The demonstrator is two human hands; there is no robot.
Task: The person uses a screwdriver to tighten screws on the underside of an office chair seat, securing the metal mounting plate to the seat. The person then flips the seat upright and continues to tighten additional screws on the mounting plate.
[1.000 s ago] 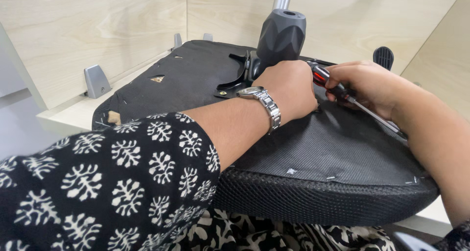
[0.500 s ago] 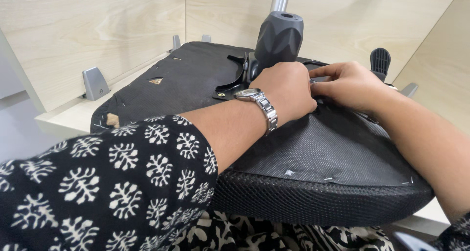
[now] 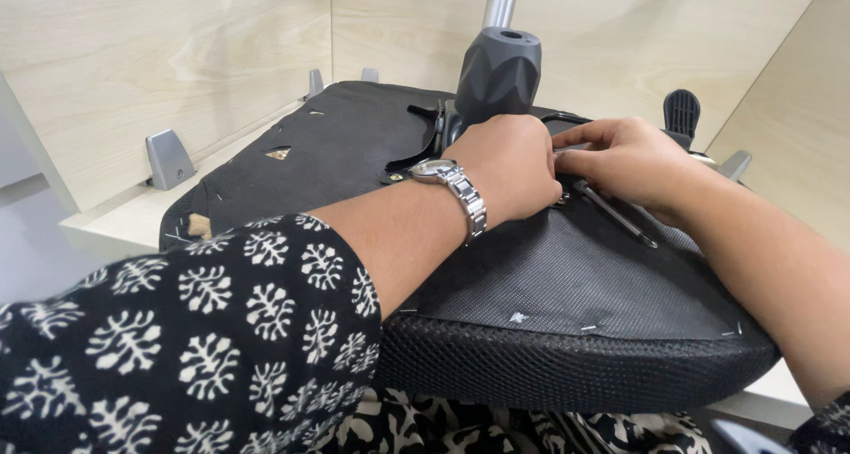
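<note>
Two hands noted: my left hand (image 3: 513, 166) rests curled on the upturned black mesh chair seat (image 3: 567, 286), grip contents hidden; my right hand (image 3: 633, 157), just beside it, pinches a slim dark metal tool (image 3: 615, 213).

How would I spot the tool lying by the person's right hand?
Start at the upturned black chair seat with its faceted black column. Just below the right hand, on the grey mesh underside, lies a screwdriver. It is the only thin, dark, straight metal rod there.
</note>
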